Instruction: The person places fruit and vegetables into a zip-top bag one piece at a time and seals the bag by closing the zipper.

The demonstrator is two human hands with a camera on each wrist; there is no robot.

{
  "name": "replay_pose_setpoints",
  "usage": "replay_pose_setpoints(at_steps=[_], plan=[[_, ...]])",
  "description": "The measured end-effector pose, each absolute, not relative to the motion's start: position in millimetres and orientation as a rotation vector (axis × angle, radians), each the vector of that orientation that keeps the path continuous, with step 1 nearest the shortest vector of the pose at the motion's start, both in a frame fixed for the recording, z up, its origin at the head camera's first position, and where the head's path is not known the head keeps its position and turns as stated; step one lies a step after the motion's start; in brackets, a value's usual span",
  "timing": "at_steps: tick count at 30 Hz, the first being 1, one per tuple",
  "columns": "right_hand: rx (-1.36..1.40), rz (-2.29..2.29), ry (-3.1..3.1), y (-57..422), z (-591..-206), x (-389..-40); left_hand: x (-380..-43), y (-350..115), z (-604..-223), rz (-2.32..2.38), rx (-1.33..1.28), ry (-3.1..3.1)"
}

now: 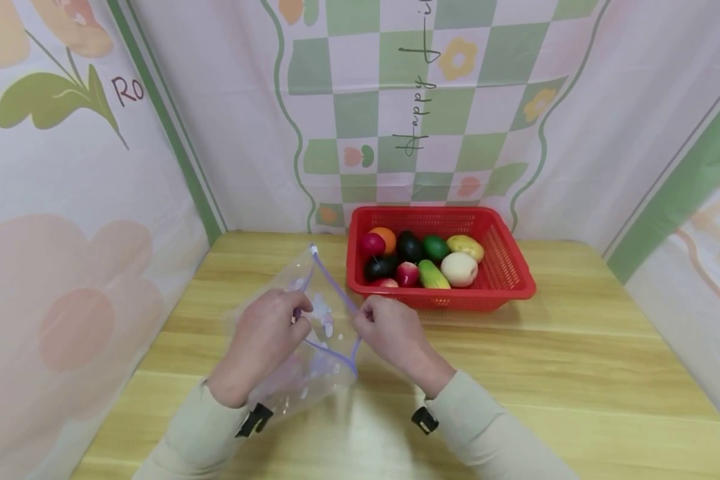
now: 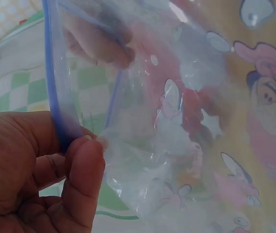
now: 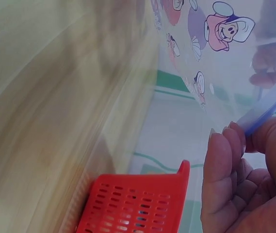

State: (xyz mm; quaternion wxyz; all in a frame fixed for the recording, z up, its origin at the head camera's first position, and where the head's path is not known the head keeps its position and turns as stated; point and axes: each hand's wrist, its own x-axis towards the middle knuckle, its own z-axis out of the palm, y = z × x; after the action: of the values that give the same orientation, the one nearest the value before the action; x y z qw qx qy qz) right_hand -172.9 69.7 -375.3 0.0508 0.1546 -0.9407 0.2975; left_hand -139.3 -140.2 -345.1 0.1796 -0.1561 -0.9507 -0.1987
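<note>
wood-grain tabletop (image 1: 552,380) bears a red plastic basket (image 1: 444,298); nearer and to its left, the left hand (image 1: 267,333) and right hand (image 1: 395,333) pinch opposite edges of a cartoon-printed zip bag (image 1: 294,383), its mouth gaping. drawing both edges apart evenly should best keep it wide.

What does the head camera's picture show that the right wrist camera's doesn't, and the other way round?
Only the head view: the orange seen from above in the red basket, the "Happy" lettering on the backdrop, and the person's pale sleeves.

Only the right wrist view: a clear, smiling cartoon face printed on the bag, and the palm side of the right hand.

Both: the bag, the basket, the wooden table, the right hand and the left hand, dim in the wrist view.
</note>
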Motion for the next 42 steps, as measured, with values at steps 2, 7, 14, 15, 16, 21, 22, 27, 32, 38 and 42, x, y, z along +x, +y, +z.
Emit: replay_pose_setpoints(at_steps=[2,7,14,15,16,21,22,27,32,38,42], plan=[[0.468,0.894,-2.864,72.6,-375.9,-174.0,-138.9,-142.1,-345.5,-0.578,-0.441,-2.678],[0.454,0.864,-2.876,80.2,-377.7,-177.3,-137.5,-146.8,-346.4,-0.594,-0.426,-2.650],[0.447,0.849,-2.916,89.1,-380.2,-182.1,-134.0,-153.3,-349.7,-0.623,-0.355,-2.665],[0.447,0.858,-2.925,90.6,-380.3,-182.5,-133.4,-154.2,-350.2,-0.623,-0.344,-2.667],[0.447,0.870,-2.934,92.1,-380.3,-182.9,-132.8,-155.1,-350.9,-0.615,-0.338,-2.661],[0.443,0.934,-2.963,99.0,-381.4,-185.4,-129.5,-159.1,-355.0,-0.621,-0.327,-2.626],[0.439,0.944,-2.967,100.0,-381.7,-185.8,-128.7,-159.6,-355.9,-0.626,-0.328,-2.617],[0.420,0.960,-2.982,103.5,-383.2,-187.2,-124.9,-159.2,-360.3,-0.670,-0.314,-2.599],[0.427,0.974,-2.998,103.4,-382.9,-186.9,-124.6,-153.1,-363.7,-0.733,-0.309,-2.588],[0.480,0.957,-3.007,99.2,-380.3,-185.3,-125.5,-143.3,-364.5,-0.821,-0.341,-2.544],[0.501,0.923,-3.010,96.3,-379.1,-183.7,-125.9,-139.3,-365.3,-0.879,-0.326,-2.550]])
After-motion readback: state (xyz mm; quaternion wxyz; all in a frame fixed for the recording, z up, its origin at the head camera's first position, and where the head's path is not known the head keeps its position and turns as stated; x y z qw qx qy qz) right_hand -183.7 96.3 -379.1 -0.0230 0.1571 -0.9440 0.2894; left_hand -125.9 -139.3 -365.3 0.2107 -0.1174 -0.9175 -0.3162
